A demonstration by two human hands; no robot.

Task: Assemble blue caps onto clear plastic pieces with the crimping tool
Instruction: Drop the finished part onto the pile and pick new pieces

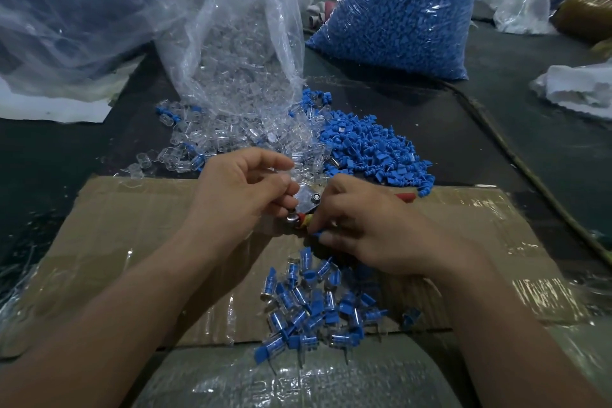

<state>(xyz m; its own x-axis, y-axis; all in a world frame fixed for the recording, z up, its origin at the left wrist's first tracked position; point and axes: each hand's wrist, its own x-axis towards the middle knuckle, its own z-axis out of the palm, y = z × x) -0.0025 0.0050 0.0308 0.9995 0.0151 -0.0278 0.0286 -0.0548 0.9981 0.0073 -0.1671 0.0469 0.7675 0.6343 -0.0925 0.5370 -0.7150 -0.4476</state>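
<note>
crimping tool point(306, 199): shiny metal head, round rivet, red handle

A dark table point(496, 142) is covered at its near side by a flattened, taped cardboard sheet point(132, 242), on which assembled pieces point(314, 305) are scattered. Behind it, loose clear pieces point(185, 146) are spilled from an open bag point(231, 60) (its mouth toward the cardboard), just beside a pile of blue caps point(374, 149). A full bag of blue caps point(397, 10) is stood farther back, and white paper point(49, 106) is laid at the left.

Glossy taped cardboard point(132, 225), shiny metal crimping tool point(308, 200), matt blue plastic caps point(374, 149).
</note>
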